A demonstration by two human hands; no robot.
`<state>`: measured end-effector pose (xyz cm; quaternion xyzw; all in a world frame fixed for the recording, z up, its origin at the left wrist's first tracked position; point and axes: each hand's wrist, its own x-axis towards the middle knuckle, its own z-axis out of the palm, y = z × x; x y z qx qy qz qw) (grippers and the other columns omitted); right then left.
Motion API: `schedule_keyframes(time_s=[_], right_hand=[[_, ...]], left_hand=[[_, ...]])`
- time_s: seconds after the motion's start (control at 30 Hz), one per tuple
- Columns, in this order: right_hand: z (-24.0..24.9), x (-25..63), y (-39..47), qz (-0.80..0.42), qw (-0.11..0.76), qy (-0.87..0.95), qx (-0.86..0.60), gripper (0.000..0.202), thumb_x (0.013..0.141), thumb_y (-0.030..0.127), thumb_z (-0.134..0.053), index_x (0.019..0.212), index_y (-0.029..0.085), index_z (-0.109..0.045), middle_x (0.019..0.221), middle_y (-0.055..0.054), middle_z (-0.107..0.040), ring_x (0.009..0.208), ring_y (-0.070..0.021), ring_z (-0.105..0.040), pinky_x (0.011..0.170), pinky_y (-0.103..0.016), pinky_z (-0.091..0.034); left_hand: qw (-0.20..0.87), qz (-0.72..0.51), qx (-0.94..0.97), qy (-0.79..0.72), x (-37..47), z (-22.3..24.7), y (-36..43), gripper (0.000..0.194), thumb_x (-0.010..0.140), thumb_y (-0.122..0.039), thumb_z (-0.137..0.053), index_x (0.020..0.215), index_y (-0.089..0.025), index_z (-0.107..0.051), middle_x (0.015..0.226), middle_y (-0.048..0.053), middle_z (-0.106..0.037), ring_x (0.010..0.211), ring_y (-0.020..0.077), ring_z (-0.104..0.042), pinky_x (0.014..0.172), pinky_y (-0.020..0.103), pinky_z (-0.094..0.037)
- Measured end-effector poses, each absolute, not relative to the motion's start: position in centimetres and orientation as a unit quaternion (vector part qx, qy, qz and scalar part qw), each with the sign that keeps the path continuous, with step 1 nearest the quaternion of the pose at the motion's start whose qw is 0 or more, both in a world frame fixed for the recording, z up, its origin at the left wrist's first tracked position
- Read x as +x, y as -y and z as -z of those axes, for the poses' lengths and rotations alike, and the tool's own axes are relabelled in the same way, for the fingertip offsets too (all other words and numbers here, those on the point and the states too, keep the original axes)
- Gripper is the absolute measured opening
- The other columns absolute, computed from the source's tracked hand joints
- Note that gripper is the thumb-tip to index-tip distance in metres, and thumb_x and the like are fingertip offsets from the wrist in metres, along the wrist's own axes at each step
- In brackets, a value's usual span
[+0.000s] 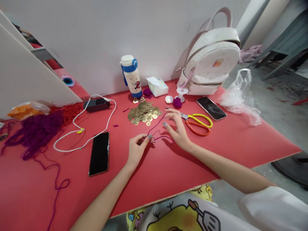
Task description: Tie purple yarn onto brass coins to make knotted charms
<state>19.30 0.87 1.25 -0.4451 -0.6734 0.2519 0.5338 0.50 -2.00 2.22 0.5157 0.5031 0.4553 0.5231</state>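
My left hand (138, 148) is closed, with thumb and fingertips pinching a thin purple cord (157, 125) above the red tabletop. From that pinch one strand slants up to the fingertips of my right hand (178, 131), and another runs toward its palm. The thumb and fingers of my right hand are spread apart; whether the cord is caught between any of them is hard to see. Just beyond both hands lies a heap of brass-coloured coins with holes (144, 112). Scissors (198, 123) with yellow and orange handles rest right beside my right hand.
On the left are a purple yarn tangle (39, 130), a black phone (99, 154) and a white cable (72, 149). Along the wall stand a bottle (131, 77), a tissue pack (158, 87) and a white backpack (211, 64). Another phone (211, 108) and a plastic bag (240, 96) lie right.
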Motion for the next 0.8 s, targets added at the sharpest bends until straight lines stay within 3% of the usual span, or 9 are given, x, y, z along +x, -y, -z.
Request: schedule_keyframes(time_s=[0.07,0.17,0.23,0.3,0.47,0.53,0.63,0.7,0.8], right_hand=[[-1.3,19.0,-0.3,-0.236,0.488,0.728,-0.419,0.009,0.095,0.029,-0.053,0.095,0.024,-0.061,0.123,-0.009,-0.054,0.122,-0.0261,-0.046,0.106,-0.049,-0.04],[-1.1,18.5,0.3,-0.252,0.399,0.79,-0.391,0.012,0.092,0.034,-0.06,0.095,0.023,-0.065,0.123,-0.01,-0.058,0.121,-0.0279,-0.045,0.103,-0.05,-0.042],[-0.8,18.2,0.4,-0.272,0.363,0.805,-0.383,0.019,0.091,0.038,-0.062,0.103,0.023,-0.065,0.127,-0.011,-0.057,0.122,-0.0284,-0.044,0.101,-0.048,-0.044],[-0.6,18.1,0.4,-0.292,0.358,0.802,-0.38,0.028,0.093,0.039,-0.059,0.116,0.024,-0.062,0.129,-0.011,-0.057,0.123,-0.0279,-0.045,0.102,-0.048,-0.044],[-0.5,18.4,-0.2,-0.329,0.441,0.724,-0.417,0.049,0.099,0.034,-0.047,0.146,0.028,-0.037,0.142,-0.012,-0.046,0.128,-0.0251,-0.045,0.106,-0.047,-0.043],[-0.7,18.6,-0.3,-0.318,0.466,0.705,-0.429,0.044,0.098,0.031,-0.046,0.142,0.028,-0.043,0.142,-0.012,-0.046,0.129,-0.0246,-0.045,0.104,-0.046,-0.045],[-0.9,18.7,-0.3,-0.287,0.457,0.733,-0.414,0.024,0.098,0.026,-0.046,0.114,0.026,-0.064,0.124,-0.009,-0.058,0.123,-0.0248,-0.048,0.105,-0.048,-0.042],[-0.9,18.6,-0.1,-0.264,0.43,0.764,-0.402,0.019,0.097,0.025,-0.05,0.1,0.025,-0.069,0.117,-0.009,-0.061,0.119,-0.0255,-0.049,0.104,-0.049,-0.042],[-0.6,18.4,0.3,-0.251,0.385,0.799,-0.388,0.017,0.093,0.028,-0.059,0.106,0.025,-0.069,0.122,-0.01,-0.059,0.119,-0.0273,-0.047,0.1,-0.048,-0.046]], left_hand=[[0.515,-0.46,0.52,-0.503,0.4,-2.3,2.0,0.029,0.082,-0.041,-0.069,0.07,-0.015,-0.07,0.063,0.004,-0.07,0.055,0.0165,-0.066,0.06,0.028,-0.057],[0.538,-0.44,0.518,-0.499,0.3,-2.1,2.0,0.035,0.085,-0.048,-0.064,0.08,-0.014,-0.072,0.047,-0.001,-0.061,0.037,0.0115,-0.054,0.043,0.023,-0.047],[0.583,-0.42,0.503,-0.481,0.2,-1.8,2.1,0.039,0.088,-0.051,-0.06,0.092,-0.014,-0.072,0.043,-0.002,-0.057,0.034,0.0116,-0.052,0.039,0.022,-0.044],[0.63,-0.411,0.482,-0.449,0.2,-1.5,2.0,0.042,0.088,-0.051,-0.058,0.098,-0.013,-0.07,0.051,0.001,-0.064,0.041,0.0143,-0.06,0.042,0.023,-0.047],[0.696,-0.417,0.417,-0.409,0.1,-1.0,1.6,0.041,0.085,-0.05,-0.063,0.098,-0.011,-0.069,0.081,0.013,-0.075,0.06,0.0189,-0.07,0.054,0.027,-0.055],[0.705,-0.425,0.399,-0.405,0.1,-1.0,1.5,0.041,0.083,-0.049,-0.065,0.098,-0.011,-0.069,0.085,0.014,-0.076,0.062,0.0199,-0.071,0.058,0.029,-0.057],[0.71,-0.428,0.385,-0.405,0.1,-0.9,1.5,0.044,0.081,-0.049,-0.067,0.102,-0.011,-0.067,0.087,0.015,-0.076,0.064,0.0212,-0.072,0.058,0.03,-0.058],[0.71,-0.427,0.381,-0.41,0.2,-0.6,1.5,0.048,0.08,-0.052,-0.068,0.105,-0.011,-0.066,0.087,0.014,-0.076,0.065,0.0222,-0.072,0.057,0.031,-0.058],[0.702,-0.428,0.381,-0.423,0.4,-0.4,1.5,0.055,0.08,-0.058,-0.065,0.109,-0.011,-0.064,0.088,0.014,-0.075,0.07,0.0231,-0.073,0.058,0.031,-0.059]])
